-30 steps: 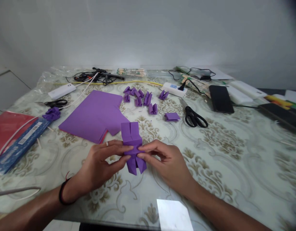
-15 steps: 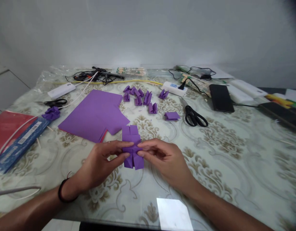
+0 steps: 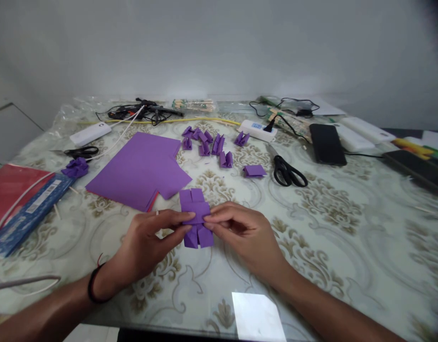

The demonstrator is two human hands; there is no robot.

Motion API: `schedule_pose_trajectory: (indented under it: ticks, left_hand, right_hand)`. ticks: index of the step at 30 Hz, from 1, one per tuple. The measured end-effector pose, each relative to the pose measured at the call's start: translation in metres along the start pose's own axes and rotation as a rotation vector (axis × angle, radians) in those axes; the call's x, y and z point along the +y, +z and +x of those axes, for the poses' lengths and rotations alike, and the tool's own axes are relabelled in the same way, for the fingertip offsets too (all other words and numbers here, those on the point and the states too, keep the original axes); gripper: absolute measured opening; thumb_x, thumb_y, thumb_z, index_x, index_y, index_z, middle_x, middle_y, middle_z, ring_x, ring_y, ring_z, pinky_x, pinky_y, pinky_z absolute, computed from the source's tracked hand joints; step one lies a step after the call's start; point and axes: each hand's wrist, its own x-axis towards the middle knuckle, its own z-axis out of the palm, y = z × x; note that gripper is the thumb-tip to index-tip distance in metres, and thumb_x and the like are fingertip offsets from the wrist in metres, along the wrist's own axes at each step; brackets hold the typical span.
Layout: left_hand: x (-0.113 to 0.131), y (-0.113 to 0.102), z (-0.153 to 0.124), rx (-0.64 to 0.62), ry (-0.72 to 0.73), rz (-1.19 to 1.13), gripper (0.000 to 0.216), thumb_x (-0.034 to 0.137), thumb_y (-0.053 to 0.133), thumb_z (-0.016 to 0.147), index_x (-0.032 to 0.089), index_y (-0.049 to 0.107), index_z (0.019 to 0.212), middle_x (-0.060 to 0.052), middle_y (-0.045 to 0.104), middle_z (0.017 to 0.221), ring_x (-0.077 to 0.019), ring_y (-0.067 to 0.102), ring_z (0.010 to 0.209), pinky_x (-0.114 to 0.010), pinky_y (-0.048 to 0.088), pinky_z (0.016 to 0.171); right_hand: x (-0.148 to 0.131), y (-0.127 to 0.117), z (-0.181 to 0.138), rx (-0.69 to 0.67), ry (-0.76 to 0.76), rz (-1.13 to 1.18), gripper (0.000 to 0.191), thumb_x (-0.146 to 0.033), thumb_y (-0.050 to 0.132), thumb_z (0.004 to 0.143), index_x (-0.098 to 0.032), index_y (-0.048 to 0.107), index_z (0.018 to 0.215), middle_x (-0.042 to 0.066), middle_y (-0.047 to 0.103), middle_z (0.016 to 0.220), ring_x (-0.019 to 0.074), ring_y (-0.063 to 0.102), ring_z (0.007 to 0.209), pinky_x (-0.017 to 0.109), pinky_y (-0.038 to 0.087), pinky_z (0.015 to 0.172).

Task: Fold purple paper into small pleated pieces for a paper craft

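Purple oblong folded-paper piece [image 3: 199,210] with slit ends at near centre, over the pale floral-patterned tabletop [image 3: 364,266]; pinching its left side between thumb and forefinger of the left hand [image 3: 147,240], its right side likewise with the right hand [image 3: 250,237]. Just beyond, leftward, flat purple paper sheets [image 3: 136,171]; farther off, small purple folded-paper pieces [image 3: 225,160]; to their right, black-handled metal scissors [image 3: 287,172].
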Motion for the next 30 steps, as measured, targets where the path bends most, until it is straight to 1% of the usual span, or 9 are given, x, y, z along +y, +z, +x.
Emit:
schedule_pose_trajectory:
  ticks: [2, 5, 9, 13, 18, 22, 25, 27, 30]
  left_hand:
    - [0.0, -0.001, -0.001, -0.001, 0.032, -0.001, 0.026, 0.015, 0.082, 0.092, 0.029, 0.085, 0.114, -0.002, 0.088, 0.098, -0.017, 0.083, 0.075, -0.023, 0.067, 0.071]
    - [0.0, -0.002, -0.002, 0.001, 0.072, -0.004, 0.029, 0.013, 0.08, 0.093, 0.031, 0.085, 0.115, -0.002, 0.088, 0.101, -0.0185, 0.084, 0.082, -0.027, 0.069, 0.076]
    - [-0.001, -0.004, -0.002, 0.013, 0.133, 0.046, 0.028, 0.012, 0.081, 0.092, 0.03, 0.085, 0.113, -0.002, 0.088, 0.098, -0.0198, 0.084, 0.085, -0.028, 0.07, 0.076]
    - [0.0, -0.006, -0.001, 0.016, 0.156, 0.075, 0.023, 0.014, 0.08, 0.093, 0.029, 0.084, 0.109, -0.001, 0.087, 0.095, -0.0192, 0.083, 0.082, -0.027, 0.068, 0.074]
    - [0.002, -0.005, 0.0, 0.017, 0.167, 0.089, 0.015, 0.017, 0.08, 0.093, 0.028, 0.082, 0.104, -0.001, 0.086, 0.091, -0.0189, 0.082, 0.079, -0.026, 0.066, 0.07]
    - [0.004, -0.005, 0.0, 0.02, 0.145, 0.092, 0.012, 0.021, 0.081, 0.094, 0.028, 0.08, 0.103, 0.0, 0.086, 0.091, -0.0196, 0.083, 0.08, -0.027, 0.066, 0.071]
    - [0.007, -0.006, 0.001, 0.026, 0.11, 0.092, 0.011, 0.028, 0.084, 0.092, 0.028, 0.08, 0.102, 0.0, 0.086, 0.089, -0.0201, 0.082, 0.075, -0.028, 0.064, 0.067]
    - [0.009, -0.008, 0.002, 0.0, 0.052, 0.047, 0.01, 0.032, 0.082, 0.094, 0.027, 0.081, 0.103, 0.0, 0.086, 0.089, -0.0193, 0.081, 0.071, -0.028, 0.063, 0.066]
    - [0.01, -0.01, 0.003, -0.043, -0.05, -0.029, 0.009, 0.026, 0.075, 0.099, 0.027, 0.082, 0.104, 0.0, 0.087, 0.09, -0.0174, 0.081, 0.073, -0.026, 0.063, 0.069]
  right_hand:
    - [0.0, 0.0, 0.0, 0.011, -0.026, -0.018, 0.018, -0.012, 0.082, 0.086, -0.029, 0.087, 0.088, 0.002, 0.08, 0.092, 0.0147, 0.074, 0.083, 0.024, 0.056, 0.067]
    - [-0.001, 0.0, 0.0, 0.012, -0.018, -0.021, 0.017, -0.012, 0.083, 0.086, -0.028, 0.086, 0.088, 0.002, 0.079, 0.093, 0.015, 0.073, 0.084, 0.025, 0.055, 0.068]
    - [-0.002, 0.0, 0.0, -0.016, 0.015, 0.05, 0.016, -0.013, 0.085, 0.085, -0.029, 0.085, 0.09, 0.001, 0.08, 0.093, 0.0157, 0.074, 0.086, 0.025, 0.057, 0.072]
    - [-0.004, -0.001, 0.0, -0.051, 0.052, 0.127, 0.017, -0.014, 0.087, 0.085, -0.029, 0.085, 0.092, 0.001, 0.08, 0.094, 0.0151, 0.075, 0.086, 0.025, 0.059, 0.074]
    - [-0.006, -0.001, -0.001, -0.066, 0.016, 0.105, 0.015, -0.015, 0.088, 0.086, -0.028, 0.085, 0.092, 0.001, 0.08, 0.092, 0.0154, 0.075, 0.085, 0.026, 0.058, 0.074]
    - [-0.006, -0.001, 0.0, -0.067, -0.026, 0.058, 0.012, -0.016, 0.086, 0.087, -0.027, 0.084, 0.09, 0.001, 0.08, 0.09, 0.0164, 0.074, 0.084, 0.028, 0.057, 0.075]
    - [-0.007, -0.001, 0.0, -0.068, -0.033, 0.031, 0.011, -0.016, 0.085, 0.088, -0.027, 0.083, 0.09, 0.001, 0.08, 0.09, 0.017, 0.073, 0.084, 0.03, 0.056, 0.076]
    - [-0.008, -0.001, 0.0, -0.072, -0.009, 0.016, 0.01, -0.017, 0.084, 0.089, -0.027, 0.083, 0.09, 0.002, 0.079, 0.09, 0.0177, 0.073, 0.085, 0.031, 0.056, 0.076]
    - [-0.009, -0.001, 0.0, -0.075, 0.055, 0.011, 0.006, -0.021, 0.083, 0.09, -0.026, 0.081, 0.089, 0.002, 0.078, 0.09, 0.018, 0.072, 0.082, 0.031, 0.056, 0.074]
